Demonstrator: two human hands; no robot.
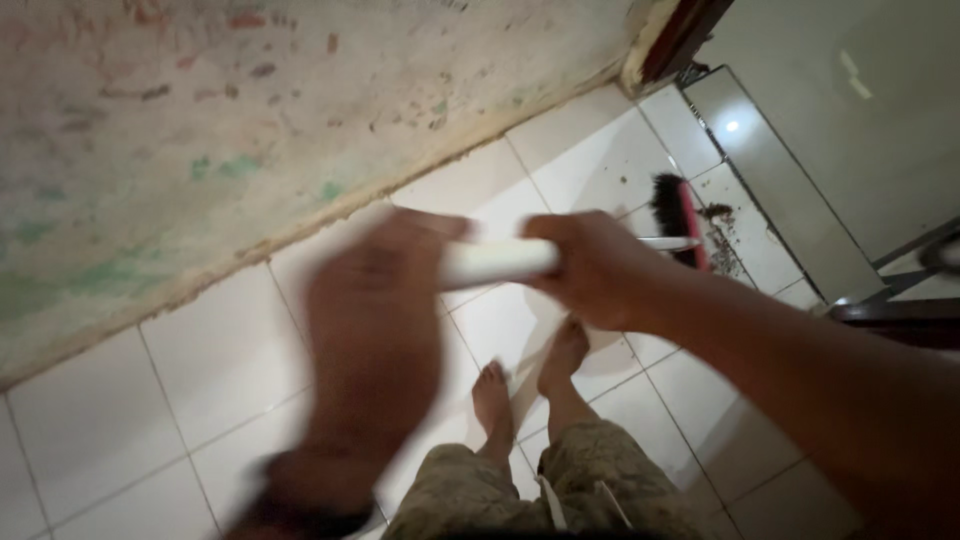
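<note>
My right hand (598, 268) is closed around the white handle (498, 262) of a broom. The broom's red head with black bristles (678, 218) rests on the white floor tiles near a small heap of dark dirt (722, 252). My left hand (375, 330) is blurred with motion at the handle's near end, its fingertips at or just touching the handle; whether it grips is unclear. My bare feet (530, 385) stand on the tiles below the hands, and camouflage-patterned shorts (540, 490) show at the bottom edge.
A stained, peeling wall (250, 120) runs diagonally along the tiles at the left. A doorway threshold (775, 180) and a dark door frame (690, 30) lie at the upper right. Dark metal furniture legs (900, 280) stand at the right edge.
</note>
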